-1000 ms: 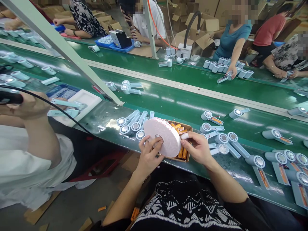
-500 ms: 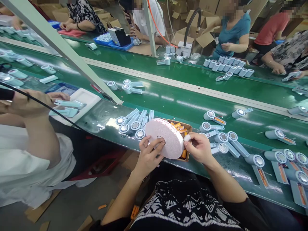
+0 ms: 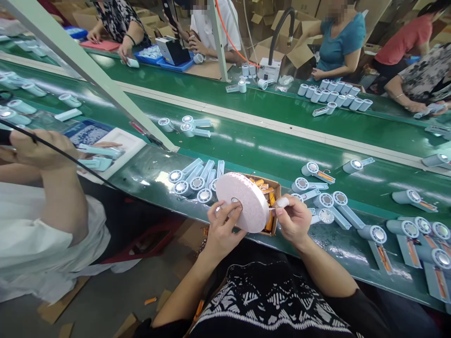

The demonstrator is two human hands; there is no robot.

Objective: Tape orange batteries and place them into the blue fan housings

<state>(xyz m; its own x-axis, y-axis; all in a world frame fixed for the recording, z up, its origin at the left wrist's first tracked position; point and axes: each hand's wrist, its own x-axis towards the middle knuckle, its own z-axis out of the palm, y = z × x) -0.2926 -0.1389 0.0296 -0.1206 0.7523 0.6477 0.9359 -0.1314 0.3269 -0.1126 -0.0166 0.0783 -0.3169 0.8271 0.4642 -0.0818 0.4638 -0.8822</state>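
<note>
A large white roll of tape stands tilted over the front edge of the bench. My left hand grips it, with fingers at the core hole. On the roll's right side my right hand is closed in a pinch on a short strip of tape that leads off the rim. White wrapping covers one fingertip of that hand. Behind the roll, partly hidden by it, sits a cardboard box of orange battery cells.
Light-blue handheld fan bodies lie left of the box, and more fan bodies lie to the right. A green conveyor runs beyond. A slanted metal post rises at left, near a co-worker's arm. Other people work across the line.
My right hand has drawn slightly away from the roll, and a short strip of tape now shows between them. My left hand stays on the roll. Across the line, a co-worker's hand has reached a fan body.
</note>
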